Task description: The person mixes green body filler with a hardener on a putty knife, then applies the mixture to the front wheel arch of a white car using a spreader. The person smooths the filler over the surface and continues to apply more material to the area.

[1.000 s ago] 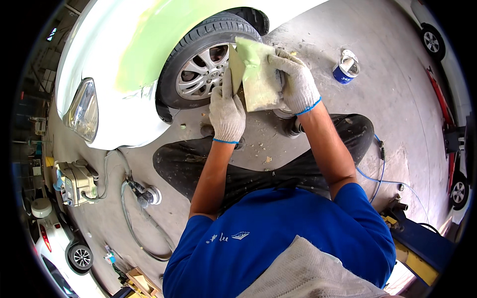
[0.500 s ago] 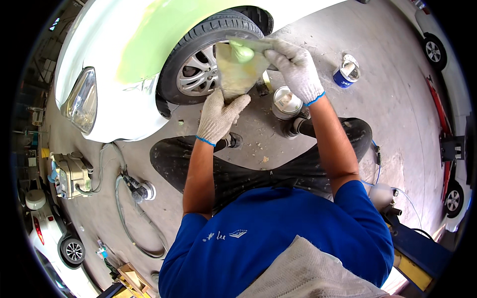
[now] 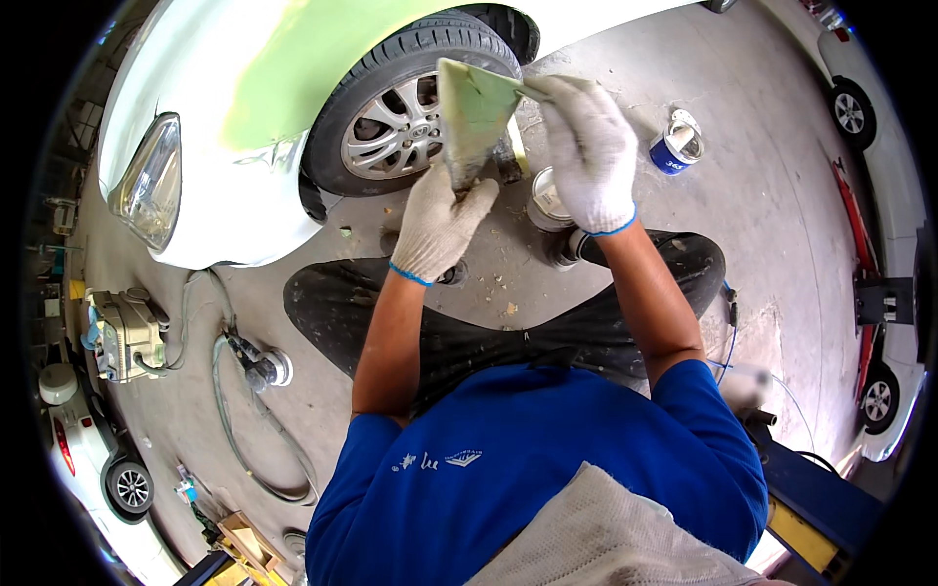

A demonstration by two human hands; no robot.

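Observation:
My left hand (image 3: 437,223), in a white knit glove, is closed around the lower end of a wide putty knife (image 3: 467,137). Its broad blade is tilted up in front of the car wheel and carries pale green filler (image 3: 481,96), spread in a layer. My right hand (image 3: 589,151), gloved the same way, pinches a thin flat spreader (image 3: 523,86), seen nearly edge-on. The spreader meets the upper right part of the putty knife's blade, and my fingers hide most of it.
Ahead stands a white car fender (image 3: 283,88) with a green filler patch, beside its wheel (image 3: 396,127). An opened can (image 3: 549,200) sits near my right foot, and a blue-and-white can (image 3: 676,146) farther right. A sander (image 3: 264,366) with a hose lies at left.
The lump of green filler is now flattened across the putty knife's blade. My right hand has turned over, with its back up, and the spreader has tilted. The view has shifted slightly.

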